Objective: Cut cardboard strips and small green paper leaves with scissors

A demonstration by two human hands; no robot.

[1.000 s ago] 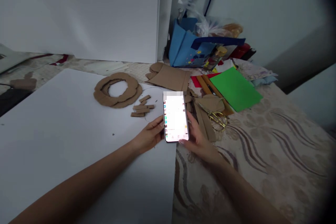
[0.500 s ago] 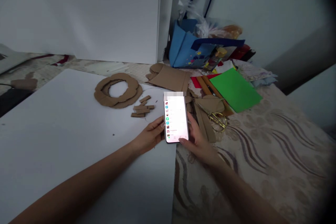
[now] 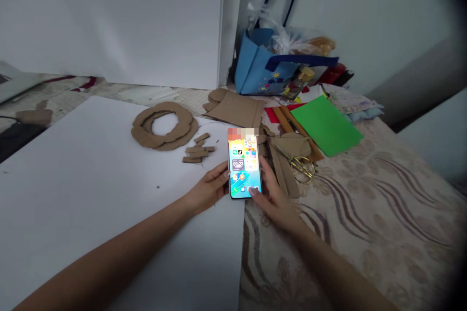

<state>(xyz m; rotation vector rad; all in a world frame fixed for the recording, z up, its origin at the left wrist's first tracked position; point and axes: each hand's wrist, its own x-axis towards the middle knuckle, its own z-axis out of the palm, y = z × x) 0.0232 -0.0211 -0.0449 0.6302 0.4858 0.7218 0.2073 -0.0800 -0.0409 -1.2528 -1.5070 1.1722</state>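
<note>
Between my two hands a smartphone [image 3: 243, 167] is held upright, its lit screen facing me with a colourful home screen, app icons and a clock. My left hand [image 3: 208, 188] grips its left edge, fingers behind it and thumb at the side. My right hand [image 3: 274, 199] holds the right edge, with the thumb over the lower right of the screen. Left of the phone, several small cardboard strips [image 3: 199, 151] lie on a large white sheet [image 3: 109, 194]. Just right of it rest gold-handled scissors [image 3: 302, 170] on cut cardboard pieces [image 3: 284, 175].
Two scalloped cardboard rings [image 3: 164, 143] lie overlapped on the white sheet. Further back are a cardboard piece [image 3: 235, 107], a green sheet [image 3: 327, 124] and a blue bag [image 3: 255, 68] holding plastic-wrapped things. A patterned cloth [image 3: 350, 223] covers the table. A white board [image 3: 127, 19] stands behind.
The phone's screen has switched from a white list with small icons to the colourful home screen. My hands stay in nearly the same place around it.
</note>
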